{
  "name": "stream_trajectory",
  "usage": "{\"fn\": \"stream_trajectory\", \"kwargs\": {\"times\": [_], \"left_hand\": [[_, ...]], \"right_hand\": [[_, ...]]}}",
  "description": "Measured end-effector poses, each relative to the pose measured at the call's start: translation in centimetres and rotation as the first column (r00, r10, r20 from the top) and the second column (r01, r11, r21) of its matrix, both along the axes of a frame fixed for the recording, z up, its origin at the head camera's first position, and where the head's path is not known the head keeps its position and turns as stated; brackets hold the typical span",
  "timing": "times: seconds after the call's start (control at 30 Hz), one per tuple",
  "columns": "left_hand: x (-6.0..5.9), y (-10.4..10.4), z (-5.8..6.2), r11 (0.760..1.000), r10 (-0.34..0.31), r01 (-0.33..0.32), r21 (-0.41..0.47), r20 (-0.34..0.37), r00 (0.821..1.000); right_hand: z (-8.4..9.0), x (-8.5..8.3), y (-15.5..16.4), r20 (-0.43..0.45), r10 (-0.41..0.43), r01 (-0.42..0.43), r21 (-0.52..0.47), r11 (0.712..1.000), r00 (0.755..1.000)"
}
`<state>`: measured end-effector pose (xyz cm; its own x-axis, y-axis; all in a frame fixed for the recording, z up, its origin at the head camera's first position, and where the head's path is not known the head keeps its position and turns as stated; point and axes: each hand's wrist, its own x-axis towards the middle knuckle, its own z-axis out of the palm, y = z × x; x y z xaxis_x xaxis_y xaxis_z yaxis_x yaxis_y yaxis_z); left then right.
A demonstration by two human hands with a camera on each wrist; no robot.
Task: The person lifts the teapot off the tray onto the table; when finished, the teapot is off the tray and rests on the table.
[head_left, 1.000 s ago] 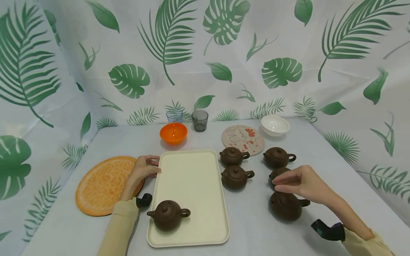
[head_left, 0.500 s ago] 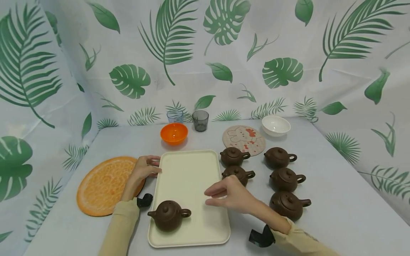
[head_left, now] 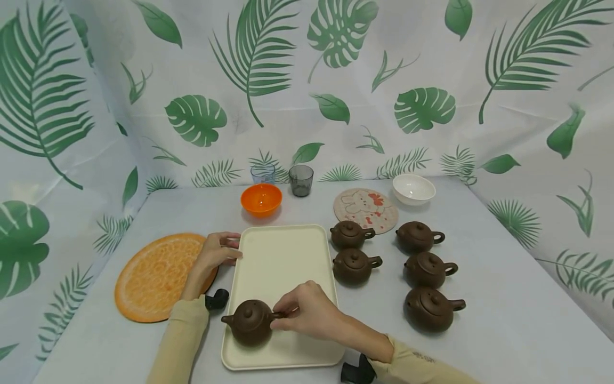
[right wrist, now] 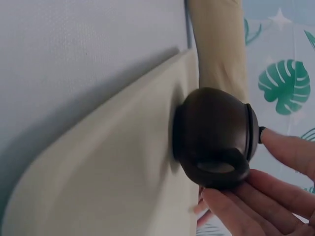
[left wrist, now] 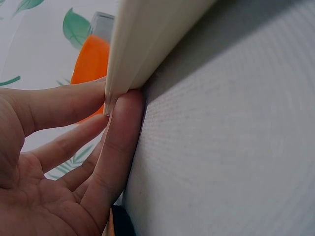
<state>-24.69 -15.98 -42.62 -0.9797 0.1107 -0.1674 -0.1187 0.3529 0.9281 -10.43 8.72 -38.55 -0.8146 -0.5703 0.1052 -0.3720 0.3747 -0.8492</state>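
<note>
My left hand [head_left: 215, 257] holds the cream tray [head_left: 283, 250] by its left rim. In the left wrist view, one fingertip [left wrist: 129, 105] lies low between the tray's wall and the table, another at the rim. A dark brown teapot [head_left: 251, 323] stands upright on the tray's near left, spout to the left. My right hand [head_left: 312, 314] is at its handle. In the right wrist view, the thumb [right wrist: 285, 147] is by the lid knob and the fingers extend behind the handle; a gap separates thumb and handle, and no pinch shows.
Right of the tray are several similar teapots [head_left: 427, 270] in two columns. An orange-slice mat [head_left: 158, 277] lies left. Behind are an orange bowl [head_left: 261, 201], a grey cup [head_left: 301, 180], a blue cup [head_left: 263, 173], a rabbit mat [head_left: 365, 209] and a white bowl [head_left: 414, 189].
My right hand has moved left from the teapots at the right, across the tray, to the handle of the teapot on it. My left hand has stayed at the rim.
</note>
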Motion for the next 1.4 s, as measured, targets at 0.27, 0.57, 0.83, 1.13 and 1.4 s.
{"fn": "stream_trajectory", "kwargs": {"times": [0.27, 0.57, 0.83, 1.13, 1.4], "left_hand": [[-0.1, 0.0, 0.1, 1.0, -0.006, 0.006, 0.001, -0.004, 1.0], [-0.1, -0.1, 0.1, 1.0, -0.001, 0.001, -0.01, -0.002, 1.0], [0.0, -0.1, -0.1, 1.0, -0.02, 0.02, 0.019, -0.018, 1.0], [0.0, 0.1, -0.1, 1.0, -0.01, 0.01, 0.011, -0.009, 1.0], [0.0, -0.1, 0.0, 0.999, -0.026, 0.027, 0.021, -0.019, 0.999]], "right_hand": [[-0.7, 0.0, -0.8, -0.084, -0.049, 0.056, 0.077, 0.995, 0.995], [-0.8, 0.0, -1.2, -0.125, -0.072, 0.088, 0.12, 0.989, 0.989], [-0.5, -0.4, -0.5, -0.136, -0.066, 0.077, 0.079, 0.994, 0.989], [1.7, -1.0, 4.7, -0.071, -0.032, 0.035, 0.05, 0.998, 0.997], [3.3, -0.6, 12.0, -0.073, -0.111, 0.119, 0.111, 0.987, 0.991]]}}
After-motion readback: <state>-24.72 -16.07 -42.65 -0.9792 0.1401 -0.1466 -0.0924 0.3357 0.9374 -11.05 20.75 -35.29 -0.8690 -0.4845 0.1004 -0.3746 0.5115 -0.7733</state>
